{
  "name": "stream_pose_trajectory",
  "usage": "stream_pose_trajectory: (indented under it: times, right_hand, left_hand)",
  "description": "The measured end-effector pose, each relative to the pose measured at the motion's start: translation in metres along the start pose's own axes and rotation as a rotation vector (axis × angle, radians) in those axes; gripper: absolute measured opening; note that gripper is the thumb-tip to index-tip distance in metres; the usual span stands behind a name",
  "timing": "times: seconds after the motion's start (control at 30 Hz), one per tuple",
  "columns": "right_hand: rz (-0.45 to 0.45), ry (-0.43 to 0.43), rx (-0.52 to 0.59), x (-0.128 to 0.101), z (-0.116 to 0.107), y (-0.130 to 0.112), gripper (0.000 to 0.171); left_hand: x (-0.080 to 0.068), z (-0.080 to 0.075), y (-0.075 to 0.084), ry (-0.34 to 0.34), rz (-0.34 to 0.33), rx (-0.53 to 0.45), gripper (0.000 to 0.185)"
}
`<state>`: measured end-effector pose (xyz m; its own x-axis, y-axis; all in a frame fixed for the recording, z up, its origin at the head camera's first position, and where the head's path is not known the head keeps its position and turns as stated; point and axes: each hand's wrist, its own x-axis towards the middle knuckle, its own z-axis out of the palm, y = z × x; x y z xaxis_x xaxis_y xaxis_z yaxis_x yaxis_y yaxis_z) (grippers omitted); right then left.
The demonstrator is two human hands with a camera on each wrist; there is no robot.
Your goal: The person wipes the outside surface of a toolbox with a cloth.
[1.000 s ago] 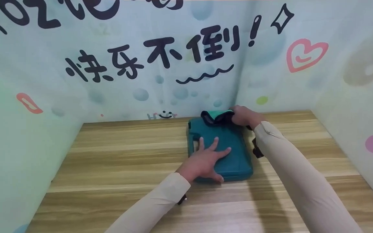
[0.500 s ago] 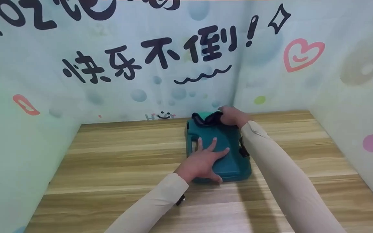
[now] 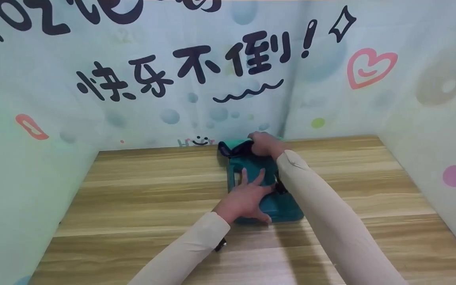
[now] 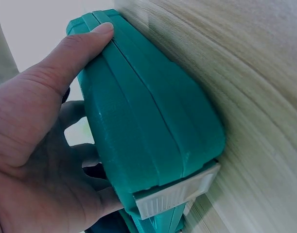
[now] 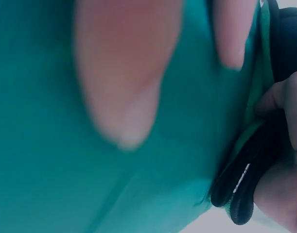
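Teal case [image 3: 276, 207] flat on table [image 3: 145, 198], long axis running away from person. Left hand [image 3: 246, 200] spread over its near part, thumb at near edge. Right hand [image 3: 265, 144], at case's far end and nearer the black-and-green cloth [image 3: 242, 149], grips it; cloth overhangs case's far left corner.

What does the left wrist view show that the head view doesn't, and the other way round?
Only the left wrist view shows the pale grey ribbed plastic latch and the palm side of the left hand.

Only the head view clearly shows the right hand and the pale patterned backdrop with black lettering.

Both show the left hand touching the rounded teal plastic case and the wood-grain table.
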<state>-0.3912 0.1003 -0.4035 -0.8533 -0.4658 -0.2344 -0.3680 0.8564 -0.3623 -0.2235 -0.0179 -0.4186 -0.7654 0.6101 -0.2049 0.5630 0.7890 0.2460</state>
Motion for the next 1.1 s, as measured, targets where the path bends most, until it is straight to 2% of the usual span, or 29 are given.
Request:
stream_pose_trajectory:
  times: [0.2, 0.37, 0.57, 0.83, 0.97, 1.1]
  right_hand:
    - [-0.025, -0.041, 0.000, 0.005, 0.001, -0.013, 0.046]
    - [-0.007, -0.091, -0.011, 0.004, -0.002, -0.014, 0.047]
    - [0.006, -0.121, 0.010, 0.005, -0.003, -0.013, 0.049]
    - [0.036, -0.136, 0.019, 0.006, -0.002, -0.013, 0.047]
    - [0.034, -0.131, 0.018, 0.006, 0.000, -0.013, 0.047]
    - [0.059, -0.132, 0.034, 0.008, 0.001, -0.012, 0.046]
  left_hand:
    - [-0.001, 0.000, -0.002, 0.005, 0.016, 0.030, 0.087]
    - [-0.002, -0.001, -0.002, 0.011, 0.026, 0.026, 0.087]
    - [-0.005, -0.002, -0.001, 0.002, -0.006, -0.010, 0.094]
    - [-0.010, -0.002, -0.008, -0.009, -0.014, -0.097, 0.099]
    - [-0.017, 0.003, -0.009, 0.034, -0.057, -0.130, 0.095]
    - [-0.024, 0.008, -0.002, 0.107, -0.120, -0.077, 0.092]
